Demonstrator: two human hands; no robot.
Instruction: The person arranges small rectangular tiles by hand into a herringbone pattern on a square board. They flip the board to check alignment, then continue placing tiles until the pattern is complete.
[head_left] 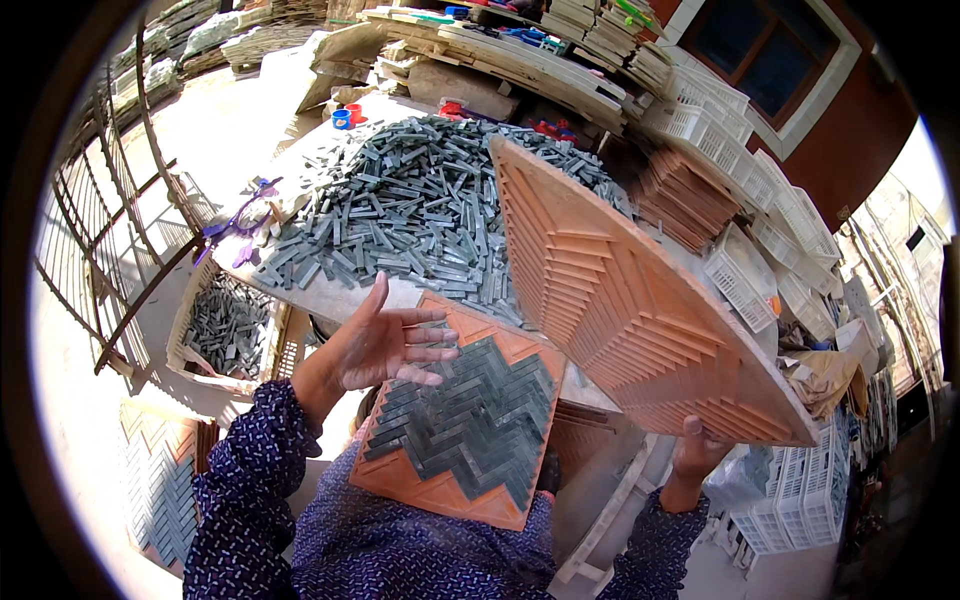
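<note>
My right hand [695, 455] grips the lower edge of an orange herringbone mould tray [625, 320], holding it up on a tilt with its ridged face toward me. My left hand [385, 345] is open and holds nothing, palm turned inward and fingers spread. It hovers over the left side of a second orange tray [405, 470] resting on my lap. Dark green stone strips [465, 410] fill the middle of that tray in a zigzag. Beyond it, a large heap of loose stone strips [400, 200] covers most of the table [400, 295].
A crate [180, 335] of smaller stone pieces stands left of the table. Below it lies a herringbone panel [160, 480]. White plastic crates [715, 130] and a stack of orange trays [685, 200] stand at right. A metal railing [110, 215] bounds the far left.
</note>
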